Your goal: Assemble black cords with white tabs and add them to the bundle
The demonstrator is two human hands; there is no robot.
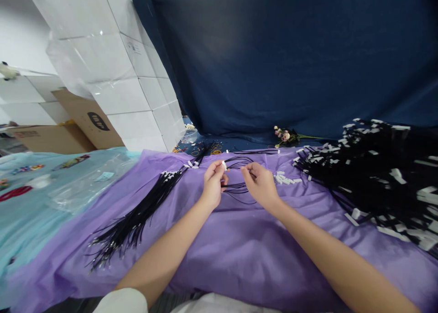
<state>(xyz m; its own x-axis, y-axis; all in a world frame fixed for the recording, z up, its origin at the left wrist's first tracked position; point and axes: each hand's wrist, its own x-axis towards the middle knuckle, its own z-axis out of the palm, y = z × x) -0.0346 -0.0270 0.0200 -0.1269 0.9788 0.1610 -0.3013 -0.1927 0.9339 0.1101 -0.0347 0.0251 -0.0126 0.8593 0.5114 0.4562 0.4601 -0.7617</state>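
Observation:
Between my two hands stretches a looped bundle of thin black cords (237, 185). My left hand (215, 181) pinches it at a small white tag (224, 165), with the lower strands passing by its curled fingers. My right hand (259, 179) is closed on the other end of the loop, thumb against the fingers. One loose strand hangs below the hands. To the left lies a long bundle of black cords (150, 203) with white tags at its top. Just right of my right hand is a small pile of white tags (285, 179).
A big heap of black cords with white tags (369, 171) covers the right side of the purple cloth (239, 249). White boxes (133, 130) stack up at the left, near a cardboard box (61, 137). A dark blue curtain (290, 62) hangs behind flowers (284, 135). Plastic bags (99, 180) lie left.

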